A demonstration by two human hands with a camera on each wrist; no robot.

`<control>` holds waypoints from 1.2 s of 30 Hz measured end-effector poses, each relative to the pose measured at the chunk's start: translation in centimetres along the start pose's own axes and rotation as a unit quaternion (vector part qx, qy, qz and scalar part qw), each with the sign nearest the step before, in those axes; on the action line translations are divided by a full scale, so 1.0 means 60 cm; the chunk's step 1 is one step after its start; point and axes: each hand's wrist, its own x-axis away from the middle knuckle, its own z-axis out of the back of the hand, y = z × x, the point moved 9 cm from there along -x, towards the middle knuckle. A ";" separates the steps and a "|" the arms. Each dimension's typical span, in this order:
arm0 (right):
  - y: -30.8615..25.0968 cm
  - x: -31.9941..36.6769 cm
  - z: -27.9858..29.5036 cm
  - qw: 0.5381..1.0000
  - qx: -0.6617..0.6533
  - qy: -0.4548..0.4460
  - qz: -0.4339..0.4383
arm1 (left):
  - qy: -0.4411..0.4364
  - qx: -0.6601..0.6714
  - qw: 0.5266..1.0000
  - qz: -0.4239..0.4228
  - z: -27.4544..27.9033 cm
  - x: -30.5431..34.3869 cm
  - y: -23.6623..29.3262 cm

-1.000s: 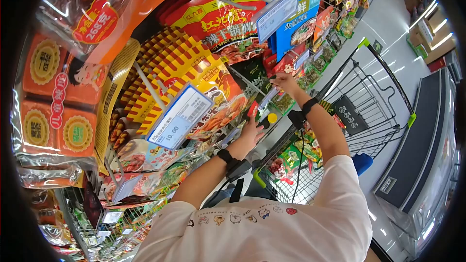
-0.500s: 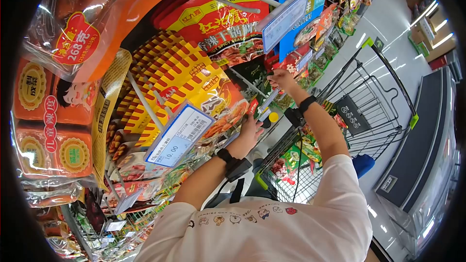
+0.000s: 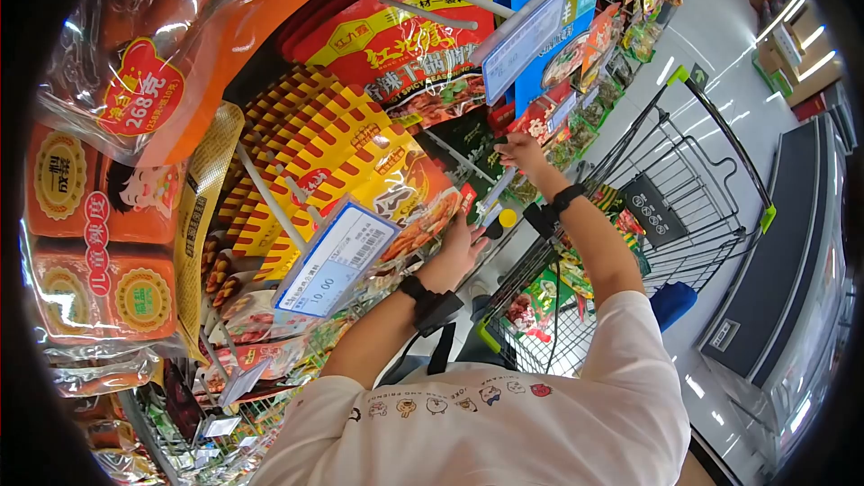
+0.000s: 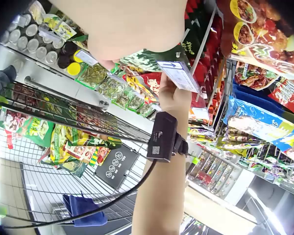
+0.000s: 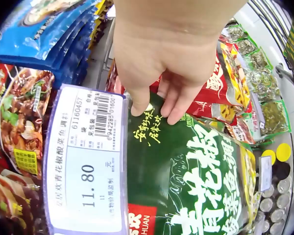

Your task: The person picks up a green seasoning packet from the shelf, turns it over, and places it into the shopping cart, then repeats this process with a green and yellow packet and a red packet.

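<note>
One big metal cart [image 3: 648, 157] stands right of the fingers, in about the same place as a second ago. Far left of the fingers, a puffy orange bag [image 3: 243, 36] now sits lower in the head view than it did then, while both hands have hardly moved. Nearer on the left, yellow bags [image 3: 346, 157] hang in a row, with a red bag [image 3: 414, 27] above them. Blue bags [image 3: 558, 22] hang up past the right hand's fingers. Just under those fingers is a green bag [image 5: 152, 171]. The right hand [image 5: 164, 63] has its thumb and fingers bent, and they pinch the green bag's top edge. The left hand [image 3: 462, 247] is lower down; you cannot tell if its fingers pinch anything, because the palm hides most of them in the left wrist view. A price tag [image 5: 88, 166] is in the way, just left of the right fingers, covering one side of the green bag. Small jars [image 5: 278, 214] sit lower, right of the fingers. A tiny red patch [image 3: 467, 198] shows by the left fingertips.
</note>
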 end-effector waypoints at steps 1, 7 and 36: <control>0.004 -0.005 -0.002 1.000 0.000 0.010 -0.003 | 0.006 0.008 1.000 0.003 -0.001 -0.002 0.004; -0.010 0.001 -0.032 0.991 0.126 0.040 -0.017 | 0.017 0.058 0.998 -0.008 0.006 -0.028 0.018; -0.085 0.061 -0.107 0.968 0.114 -0.214 -0.059 | -0.156 -0.458 0.827 -0.285 -0.010 -0.059 0.050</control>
